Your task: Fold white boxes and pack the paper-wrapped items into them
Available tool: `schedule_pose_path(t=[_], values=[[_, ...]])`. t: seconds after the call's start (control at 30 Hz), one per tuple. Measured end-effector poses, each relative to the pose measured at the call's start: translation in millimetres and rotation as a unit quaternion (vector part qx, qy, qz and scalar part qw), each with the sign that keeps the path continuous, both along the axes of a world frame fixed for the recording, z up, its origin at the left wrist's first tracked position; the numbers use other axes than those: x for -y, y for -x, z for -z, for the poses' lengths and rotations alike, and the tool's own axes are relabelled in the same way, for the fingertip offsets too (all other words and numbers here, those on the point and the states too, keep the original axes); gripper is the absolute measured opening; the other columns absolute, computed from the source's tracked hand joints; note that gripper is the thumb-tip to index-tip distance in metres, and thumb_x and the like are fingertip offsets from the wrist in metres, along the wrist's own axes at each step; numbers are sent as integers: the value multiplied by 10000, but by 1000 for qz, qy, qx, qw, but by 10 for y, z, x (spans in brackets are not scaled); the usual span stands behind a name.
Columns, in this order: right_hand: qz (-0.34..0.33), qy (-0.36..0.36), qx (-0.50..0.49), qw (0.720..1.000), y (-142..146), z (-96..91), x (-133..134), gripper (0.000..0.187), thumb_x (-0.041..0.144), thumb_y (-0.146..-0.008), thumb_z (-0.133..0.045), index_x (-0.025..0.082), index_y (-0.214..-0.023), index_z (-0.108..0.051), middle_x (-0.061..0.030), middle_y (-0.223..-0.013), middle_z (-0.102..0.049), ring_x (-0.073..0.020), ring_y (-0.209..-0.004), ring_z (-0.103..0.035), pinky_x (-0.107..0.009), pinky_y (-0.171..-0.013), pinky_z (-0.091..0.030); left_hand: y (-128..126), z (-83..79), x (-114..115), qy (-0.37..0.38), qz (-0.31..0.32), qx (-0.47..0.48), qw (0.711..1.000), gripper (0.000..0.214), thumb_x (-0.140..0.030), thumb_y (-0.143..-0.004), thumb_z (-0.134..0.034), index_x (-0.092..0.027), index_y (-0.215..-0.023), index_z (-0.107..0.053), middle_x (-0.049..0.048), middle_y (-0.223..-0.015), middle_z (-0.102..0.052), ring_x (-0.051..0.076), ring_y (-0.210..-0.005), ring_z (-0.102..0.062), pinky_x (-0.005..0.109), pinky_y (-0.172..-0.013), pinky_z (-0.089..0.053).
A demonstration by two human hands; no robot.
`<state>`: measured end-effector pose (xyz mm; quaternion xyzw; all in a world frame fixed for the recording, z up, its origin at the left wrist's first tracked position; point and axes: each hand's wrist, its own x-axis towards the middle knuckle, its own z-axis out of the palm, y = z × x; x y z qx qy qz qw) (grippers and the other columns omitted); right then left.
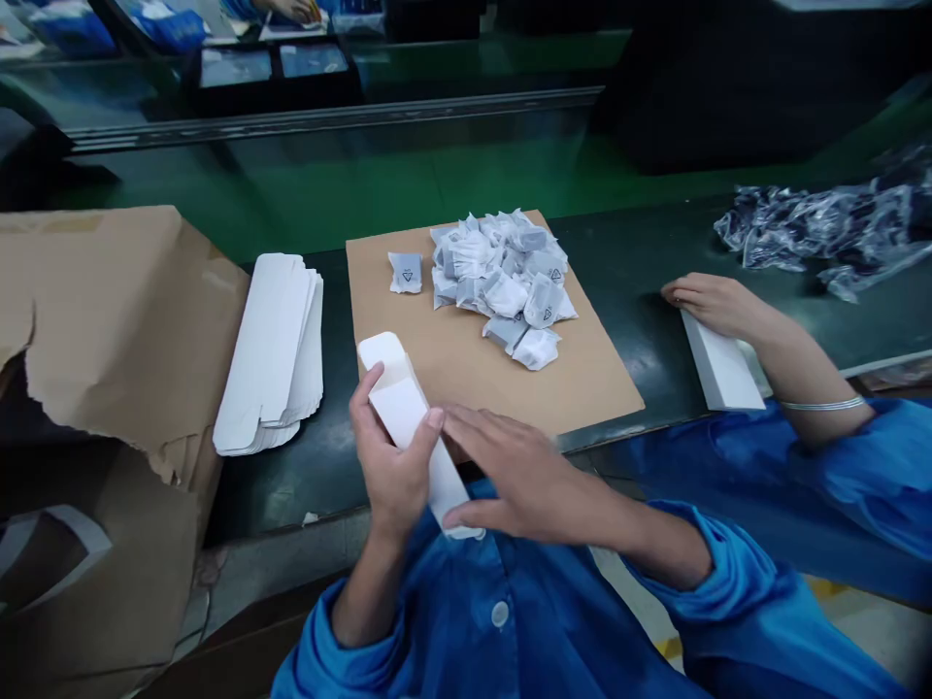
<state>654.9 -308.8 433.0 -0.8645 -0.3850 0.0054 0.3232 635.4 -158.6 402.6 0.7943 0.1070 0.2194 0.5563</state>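
Note:
My left hand (pixel 397 456) is wrapped round a long white cardboard box (pixel 400 408), held tilted above the table's front edge. The box's upper end has a raised flap. Over the lower half of the box lies my right hand (pixel 516 471), its fingers stretched out and their tips close to my left thumb. My right thumb touches the box's lower end. Beyond the box, a heap of small white-and-grey packets (pixel 502 272) rests on a brown cardboard sheet (pixel 437 340). One single packet (pixel 406 273) lies apart, left of the heap.
Flat white box blanks (pixel 266 349) are stacked at the left, beside a large torn carton (pixel 109 320). On the right, a co-worker's hand (pixel 717 306) holds another white box (pixel 720 364). Clear plastic bags (pixel 815 223) lie behind it. A black tray (pixel 273 73) stands across the green surface.

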Motion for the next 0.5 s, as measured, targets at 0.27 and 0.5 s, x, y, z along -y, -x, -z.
schedule_pose_path(t=[0.27, 0.5], values=[[-35, -201, -221, 954, -505, -249, 68, 334, 329, -896, -665, 198, -1203, -650, -16, -918, -596, -124, -809, -570, -267, -744, -492, 21, -3, -233, -73, 107, 25, 991, 447, -379, -770, -707, -226, -1157, -541, 43, -1082, -596, 199, -937, -624, 306, -778, -521], [8, -305, -429, 850, -790, -155, -51, 382, 509, -863, -658, 155, -724, -616, 25, -656, -562, -83, -580, -526, -207, -526, -419, 34, -74, -205, -141, 152, -37, 978, 346, -326, -738, -679, -227, -1041, -543, 26, -968, -571, 174, -761, -576, 280, -603, -468]])
